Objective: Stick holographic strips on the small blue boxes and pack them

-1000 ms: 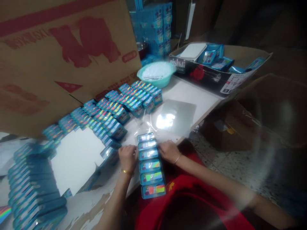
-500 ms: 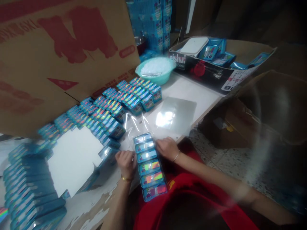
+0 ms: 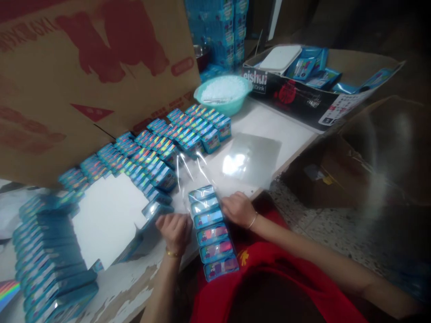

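A row of several small blue boxes (image 3: 211, 229) with shiny rainbow fronts lies at the table's near edge and reaches onto my lap. My right hand (image 3: 238, 209) rests against the right side of the row. My left hand (image 3: 175, 228) is at the left side, its fingers pinching the edge of a clear plastic bag (image 3: 193, 175) that rises over the far end of the row. A wristband shows on each wrist.
More blue boxes stand in long rows (image 3: 158, 148) and stacks (image 3: 50, 255) to the left. A big cardboard sheet (image 3: 84, 76) leans behind them. A teal bowl (image 3: 224, 94) of white bits, a flat plastic sheet (image 3: 251, 159) and an open carton (image 3: 323, 89) lie beyond.
My left hand has drawn back a little and lifted the bag's edge, so the plastic now stands up over the far boxes. The view has shifted slightly. My right hand stays at the row.
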{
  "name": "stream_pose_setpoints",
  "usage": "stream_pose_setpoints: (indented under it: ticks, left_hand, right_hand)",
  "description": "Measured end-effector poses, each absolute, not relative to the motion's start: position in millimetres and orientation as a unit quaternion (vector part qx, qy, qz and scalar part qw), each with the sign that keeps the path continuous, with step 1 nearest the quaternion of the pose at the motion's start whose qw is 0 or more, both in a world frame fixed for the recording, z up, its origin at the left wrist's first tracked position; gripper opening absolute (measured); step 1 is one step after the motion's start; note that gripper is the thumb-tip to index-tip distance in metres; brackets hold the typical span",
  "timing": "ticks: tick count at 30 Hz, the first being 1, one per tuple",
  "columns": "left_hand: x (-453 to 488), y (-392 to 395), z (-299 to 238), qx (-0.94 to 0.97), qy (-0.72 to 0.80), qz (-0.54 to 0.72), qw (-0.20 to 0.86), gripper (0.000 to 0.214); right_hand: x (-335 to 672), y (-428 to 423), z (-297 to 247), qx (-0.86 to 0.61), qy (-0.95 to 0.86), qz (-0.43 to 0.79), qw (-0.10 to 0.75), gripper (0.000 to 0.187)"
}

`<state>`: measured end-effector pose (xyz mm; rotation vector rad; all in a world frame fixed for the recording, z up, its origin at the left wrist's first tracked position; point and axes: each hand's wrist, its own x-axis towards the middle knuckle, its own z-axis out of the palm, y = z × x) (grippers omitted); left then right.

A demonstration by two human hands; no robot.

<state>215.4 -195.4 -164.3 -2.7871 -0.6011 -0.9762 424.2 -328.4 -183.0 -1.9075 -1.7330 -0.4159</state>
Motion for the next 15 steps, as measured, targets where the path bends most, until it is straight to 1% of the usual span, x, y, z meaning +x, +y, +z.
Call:
stream_pose_setpoints:
  ticks: [3, 5, 8, 11, 15]
  left_hand:
    - [214, -198, -172, -0.922, -0.222, -0.311, 0.062, 0.008]
    - [219, -199, -176, -0.927, -0.250, -0.275, 0.047, 0.011]
    - [223, -201, -178, -0.936, -0.270, -0.226, 0.027, 0.019]
    - [215, -210, -174, -0.947, -0.241, -0.211, 0.026, 0.025]
    - [193, -236, -164, -0.966, -0.185, -0.182, 0.004, 0.024]
  right_hand:
    - [425, -331, -190, -0.736, -0.617, -0.135, 0.244, 0.028]
    - [426, -329, -196, -0.758, -0.605, -0.108, 0.218, 0.026]
    - [423, -328, -204, -0.753, -0.622, -0.085, 0.195, 0.026]
    - [417, -336, -208, -0.720, -0.654, -0.095, 0.211, 0.029]
    - [410, -361, -207, -0.661, -0.701, -0.097, 0.250, 0.030]
